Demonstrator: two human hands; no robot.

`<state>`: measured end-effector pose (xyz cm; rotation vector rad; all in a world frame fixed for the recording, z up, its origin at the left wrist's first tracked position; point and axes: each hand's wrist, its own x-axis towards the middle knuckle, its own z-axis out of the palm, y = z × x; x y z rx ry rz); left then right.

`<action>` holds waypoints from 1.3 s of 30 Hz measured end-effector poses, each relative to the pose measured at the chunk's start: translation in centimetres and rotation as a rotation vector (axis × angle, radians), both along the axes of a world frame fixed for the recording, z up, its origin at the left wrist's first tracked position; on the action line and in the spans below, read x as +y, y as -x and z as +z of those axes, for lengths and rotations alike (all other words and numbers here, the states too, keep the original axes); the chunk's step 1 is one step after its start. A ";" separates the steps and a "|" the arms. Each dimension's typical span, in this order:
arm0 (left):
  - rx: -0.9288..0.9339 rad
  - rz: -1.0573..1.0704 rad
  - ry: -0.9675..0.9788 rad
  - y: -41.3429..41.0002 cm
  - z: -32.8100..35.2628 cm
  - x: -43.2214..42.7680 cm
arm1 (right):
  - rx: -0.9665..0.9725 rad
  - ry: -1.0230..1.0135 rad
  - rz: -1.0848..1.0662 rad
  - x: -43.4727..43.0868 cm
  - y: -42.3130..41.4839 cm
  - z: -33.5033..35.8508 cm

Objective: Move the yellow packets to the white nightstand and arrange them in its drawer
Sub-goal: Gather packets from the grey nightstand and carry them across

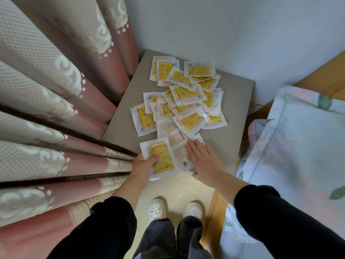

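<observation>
Pile of yellow packets (186, 94) on grey surface (237, 101); nightstand not in view, so the whole task apparently remains. At pile's 6 o'clock, left hand (144, 167) grips one packet (162, 157), thumb on top; right hand (204, 159) presses flat, fingers straight, on others.

A grey-brown square table (233, 109) fills the corner of pale blue-grey walls (224, 25). Left of it hang pink lace-trimmed curtains (56, 90). To its right lies pale floral bedding (298, 146), and in front is cream tiled floor (168, 189).
</observation>
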<state>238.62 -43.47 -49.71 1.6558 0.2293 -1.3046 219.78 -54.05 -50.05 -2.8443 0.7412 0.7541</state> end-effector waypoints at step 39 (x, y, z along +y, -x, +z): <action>-0.150 0.096 -0.037 -4.5 0.3 2.3 | -0.248 0.216 0.335 -1.9 -6.3 0.4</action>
